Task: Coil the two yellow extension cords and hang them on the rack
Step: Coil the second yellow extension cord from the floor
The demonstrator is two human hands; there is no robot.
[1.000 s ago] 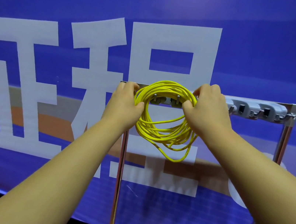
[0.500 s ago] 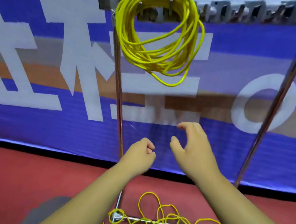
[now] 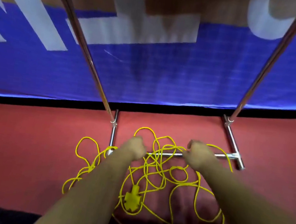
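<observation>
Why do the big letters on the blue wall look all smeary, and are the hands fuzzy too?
Head view: motion blur smears the banner lettering and softens the left hand and right hand; the yellow cord looks sharper; the wide lens splays the rack poles outward.

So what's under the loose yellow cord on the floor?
Red floor and the rack's base bar, which the yellow cord loops across. The left arm and right arm cover part of the tangle; beneath them is hidden.

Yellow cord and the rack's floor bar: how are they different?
The yellow cord is thin and tangled in loops; the rack's floor bar is thicker and straight. The cord is yellow; the bar is silvery metal. Both lie on the red floor, cord crossing over bar.
</observation>
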